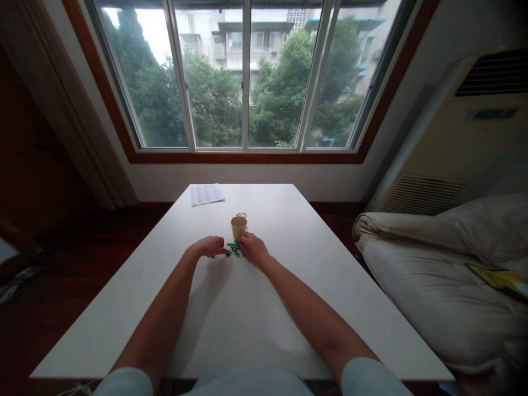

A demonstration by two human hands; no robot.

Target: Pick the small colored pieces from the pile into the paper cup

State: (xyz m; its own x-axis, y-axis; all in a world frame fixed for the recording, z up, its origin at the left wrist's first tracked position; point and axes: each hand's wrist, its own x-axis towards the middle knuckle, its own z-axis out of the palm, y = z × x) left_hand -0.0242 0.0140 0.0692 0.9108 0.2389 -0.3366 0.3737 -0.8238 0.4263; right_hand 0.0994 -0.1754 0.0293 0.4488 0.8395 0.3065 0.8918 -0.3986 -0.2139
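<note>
A small heap of tiny multicoloured pieces (234,249), perhaps beads, lies on the white table (247,313) in front of a pale, empty-looking paper cup (238,230). My left hand (209,247) is at the left side of the heap, its fingers bent and apart, with one fingertip at the pieces. From the right, my right hand (254,248) reaches over the heap's edge, close by the cup's base. Its fingers are drawn together, and whatever they pinch is too small to make out. The cup stands upright.
Printed sheets of paper (207,194) lie at the table's far left corner. Behind the cup is a thin dark loop (241,214). A covered sofa (429,286) stands to the right, near an air conditioner (457,132). A wide window (243,82) is beyond the table.
</note>
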